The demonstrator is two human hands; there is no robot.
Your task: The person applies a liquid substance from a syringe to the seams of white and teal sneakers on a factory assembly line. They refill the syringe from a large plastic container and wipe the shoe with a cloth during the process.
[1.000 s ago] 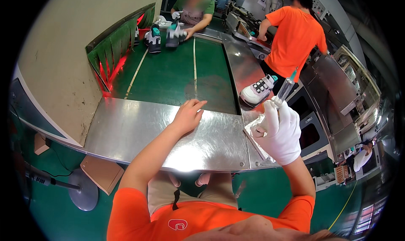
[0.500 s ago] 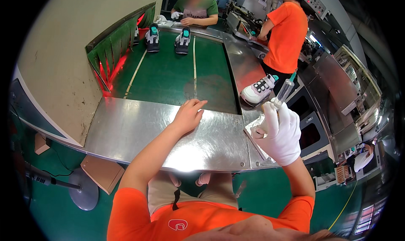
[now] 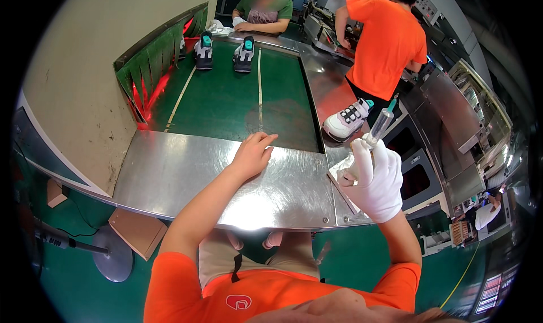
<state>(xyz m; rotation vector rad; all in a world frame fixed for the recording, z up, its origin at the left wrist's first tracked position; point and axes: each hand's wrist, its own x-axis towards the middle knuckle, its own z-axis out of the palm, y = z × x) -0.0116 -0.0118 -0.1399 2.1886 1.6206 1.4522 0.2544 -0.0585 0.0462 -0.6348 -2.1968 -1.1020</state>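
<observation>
My bare left hand (image 3: pixel 253 155) rests open on the metal edge of the table (image 3: pixel 169 164), its fingers reaching to the rim of the green belt. On the right, my white-gloved right hand (image 3: pixel 378 179) is raised with fingers closed around a clear syringe (image 3: pixel 382 125) that has a teal tip pointing up and away. Just beyond that hand a white and grey sneaker (image 3: pixel 346 121) with black straps and a teal lining stands on the metal ledge. Crumpled white material shows partly behind the glove.
Two sneakers (image 3: pixel 203 52) (image 3: pixel 244 56) stand at the far end of the green belt (image 3: pixel 226 102). Green strip curtains (image 3: pixel 148 77) with red light behind hang at the left. Across the belt sits a person in green (image 3: pixel 271 12); another in orange (image 3: pixel 390 46) stands at the right.
The person in orange has turned and shifted to the right. The seated person's hands have come together. My own hands and the syringe have hardly moved.
</observation>
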